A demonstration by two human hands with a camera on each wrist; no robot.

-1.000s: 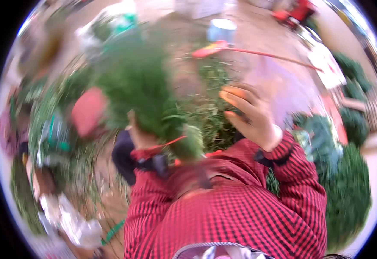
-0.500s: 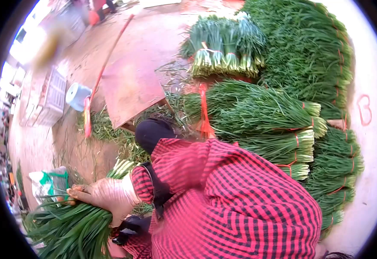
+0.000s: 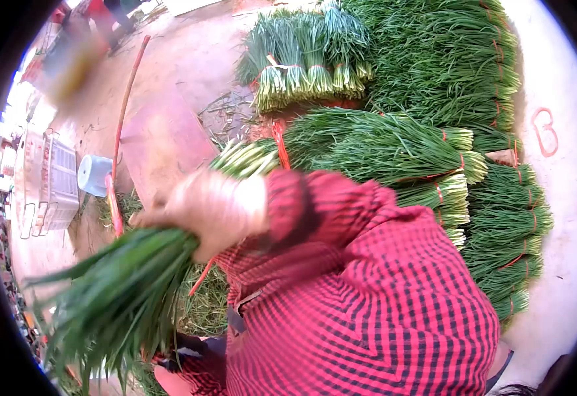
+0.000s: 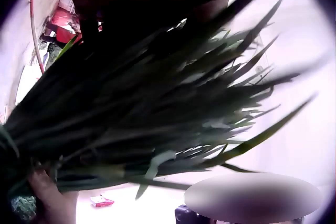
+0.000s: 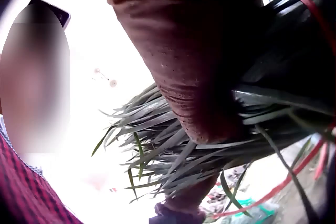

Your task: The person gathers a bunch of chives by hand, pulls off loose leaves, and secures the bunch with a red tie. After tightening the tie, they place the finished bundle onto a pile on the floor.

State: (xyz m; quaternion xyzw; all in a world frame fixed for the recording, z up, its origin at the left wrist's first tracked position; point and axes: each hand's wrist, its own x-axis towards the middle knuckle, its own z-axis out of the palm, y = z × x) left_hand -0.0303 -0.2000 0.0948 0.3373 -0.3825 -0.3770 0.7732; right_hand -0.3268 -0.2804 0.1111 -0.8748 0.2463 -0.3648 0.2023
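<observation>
A loose bunch of long green leaves (image 3: 123, 284) with pale stems (image 3: 245, 158) lies across the head view. My right hand (image 3: 202, 208), blurred, grips it from above where stems meet leaves. In the right wrist view this hand (image 5: 178, 61) shows large and dark over the leaves (image 5: 163, 150). My left hand (image 5: 193, 195) is below and behind the leaves there, its fingers hidden. The left wrist view shows the bunch (image 4: 121, 103) close up, very dark. A red string (image 3: 202, 276) hangs beneath my right hand, and the right wrist view shows red string (image 5: 283, 182) too.
Tied green bundles (image 3: 394, 148) are stacked on the right beside a pale wall (image 3: 545, 218). Further bundles (image 3: 308, 59) stand at the top. On the left are a light blue bucket (image 3: 95, 175), a white crate (image 3: 54, 175), a red pole (image 3: 127, 99) and a pinkish board (image 3: 166, 142).
The view has swung toward the stacked bundles. Since half a second ago, my right hand and the bunch have moved up and right in the head view, nearer my body.
</observation>
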